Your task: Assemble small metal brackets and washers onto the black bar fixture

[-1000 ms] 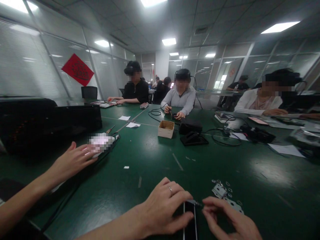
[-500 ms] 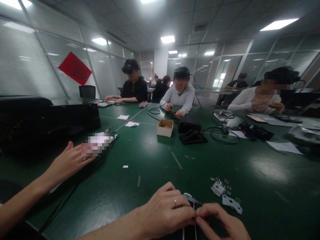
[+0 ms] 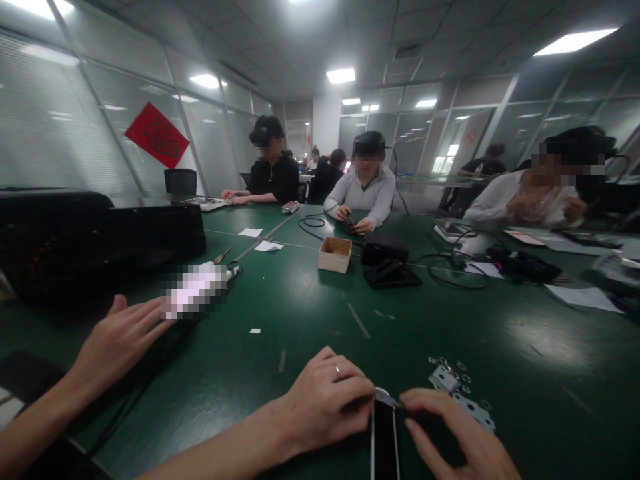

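Note:
My left hand, with a ring on one finger, is closed around the upper end of a long black object with silver edges. A small grey metal piece sits at that end, next to a round whitish rim. My right hand is just right of this end; thumb and index finger are apart, the index tip at or very near the metal piece. Whether it touches cannot be told. Flat metal plates with holes and several small rings lie beyond my right hand.
From the left, another person's hand reaches to a lit, blurred-out device. A small open box, a black case and cables lie farther back on the green table. Several people with headsets sit across.
My right thumb and index finger closed at the object's end half a second ago, and now stand apart. The other person's hand on the left has drawn back slightly along the lit device.

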`<state>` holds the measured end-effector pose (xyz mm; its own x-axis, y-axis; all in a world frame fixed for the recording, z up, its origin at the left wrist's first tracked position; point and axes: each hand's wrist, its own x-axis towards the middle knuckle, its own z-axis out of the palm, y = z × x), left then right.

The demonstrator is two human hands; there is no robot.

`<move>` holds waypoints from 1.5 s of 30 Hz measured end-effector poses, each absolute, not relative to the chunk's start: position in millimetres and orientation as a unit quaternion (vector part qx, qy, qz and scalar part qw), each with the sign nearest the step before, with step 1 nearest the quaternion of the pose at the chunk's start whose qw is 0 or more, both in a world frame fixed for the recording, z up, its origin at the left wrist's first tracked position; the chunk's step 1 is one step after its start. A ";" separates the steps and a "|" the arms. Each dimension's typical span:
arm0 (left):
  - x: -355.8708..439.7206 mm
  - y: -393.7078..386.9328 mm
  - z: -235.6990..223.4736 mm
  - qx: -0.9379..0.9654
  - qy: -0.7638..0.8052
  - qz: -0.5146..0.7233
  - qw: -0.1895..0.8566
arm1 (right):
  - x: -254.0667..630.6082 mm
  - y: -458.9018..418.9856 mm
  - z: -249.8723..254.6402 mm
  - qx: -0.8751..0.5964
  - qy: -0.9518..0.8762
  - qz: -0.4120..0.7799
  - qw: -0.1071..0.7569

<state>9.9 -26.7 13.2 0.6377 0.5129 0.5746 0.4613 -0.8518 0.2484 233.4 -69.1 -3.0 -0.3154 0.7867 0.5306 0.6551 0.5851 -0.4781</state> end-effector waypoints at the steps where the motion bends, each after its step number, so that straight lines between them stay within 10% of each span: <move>1: 7.3 -23.7 12.9 0.902 0.287 0.319 0.051 | 235.3 -67.4 -3.8 -0.462 -0.800 0.074 0.375; 15: -1.0 -13.2 17.2 0.879 0.368 0.195 0.233 | 236.8 -62.4 -6.1 -0.484 -0.809 0.125 0.310; 45: 5.7 -11.3 10.0 0.891 0.311 0.223 0.243 | 228.0 -63.6 7.4 -0.511 -0.781 0.171 0.315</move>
<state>5.7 -11.3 10.0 0.7064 0.6634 0.2467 0.4463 -0.6880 0.5722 228.0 -63.6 7.4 -0.2789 0.9061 0.3181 0.6910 0.4194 -0.5888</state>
